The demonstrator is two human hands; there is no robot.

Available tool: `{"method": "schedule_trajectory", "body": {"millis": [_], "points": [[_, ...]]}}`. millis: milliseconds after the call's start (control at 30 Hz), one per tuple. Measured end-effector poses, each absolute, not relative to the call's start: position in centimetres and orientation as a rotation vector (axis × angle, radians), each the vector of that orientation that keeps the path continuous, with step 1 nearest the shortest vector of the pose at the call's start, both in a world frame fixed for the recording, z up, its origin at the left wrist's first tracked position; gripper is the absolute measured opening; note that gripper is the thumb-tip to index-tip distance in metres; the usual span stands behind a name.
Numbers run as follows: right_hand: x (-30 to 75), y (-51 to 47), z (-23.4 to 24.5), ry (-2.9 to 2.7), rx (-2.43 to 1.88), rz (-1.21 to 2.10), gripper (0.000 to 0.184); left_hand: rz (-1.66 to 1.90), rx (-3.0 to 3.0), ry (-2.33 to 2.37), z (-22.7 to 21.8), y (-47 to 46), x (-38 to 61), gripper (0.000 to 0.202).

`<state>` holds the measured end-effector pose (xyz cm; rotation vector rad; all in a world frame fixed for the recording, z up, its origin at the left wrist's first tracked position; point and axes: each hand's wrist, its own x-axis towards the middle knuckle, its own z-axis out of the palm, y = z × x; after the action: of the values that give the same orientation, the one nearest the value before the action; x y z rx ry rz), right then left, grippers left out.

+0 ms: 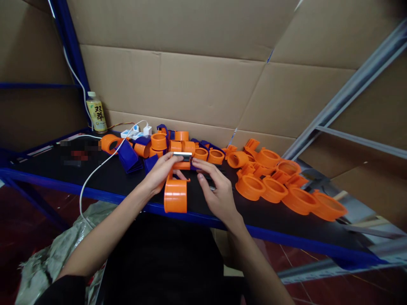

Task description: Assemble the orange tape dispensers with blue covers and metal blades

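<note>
My left hand (160, 173) is closed around an orange plastic holder (176, 195) above the table's front edge. The holder has a wide ring that hangs below the fingers. On its upper part lies a small dark rectangular piece (182, 157) with a bright edge, under my left thumb. My right hand (216, 184) is at the holder's right end, fingers stretched and thumb apart. Its fingertips are close to a dark blue bit there; whether they press on it I cannot tell. My left fingers are partly hidden behind the holder.
Several orange ring holders (251, 187) line the right side of the black table (203, 201). More orange rings and blue parts (129, 156) are piled behind my hands. A white cable (95, 170) runs from a power strip (129, 134) over the front edge. A bottle (97, 113) stands back left.
</note>
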<state>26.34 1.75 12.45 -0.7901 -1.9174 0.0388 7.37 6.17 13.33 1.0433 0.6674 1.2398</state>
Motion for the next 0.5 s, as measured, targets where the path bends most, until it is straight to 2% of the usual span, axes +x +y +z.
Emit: {"method": "schedule_trajectory", "body": {"millis": [67, 267, 500], "points": [[26.3, 1.7, 12.3, -1.963, -0.844, 0.091, 0.028, 1.295, 0.948, 0.676, 13.8, 6.6, 6.4, 0.024], [24.7, 1.0, 11.3, -2.582, -0.848, 0.237, 0.032, 1.270, 0.819, 0.660, 15.6, 7.2, 3.5, 0.026], [25.4, 1.4, 11.4, -2.581, -0.980, 0.283, 0.021, 1.308, 0.832, 0.540, 16.1, 7.4, 3.0, 0.018]]}}
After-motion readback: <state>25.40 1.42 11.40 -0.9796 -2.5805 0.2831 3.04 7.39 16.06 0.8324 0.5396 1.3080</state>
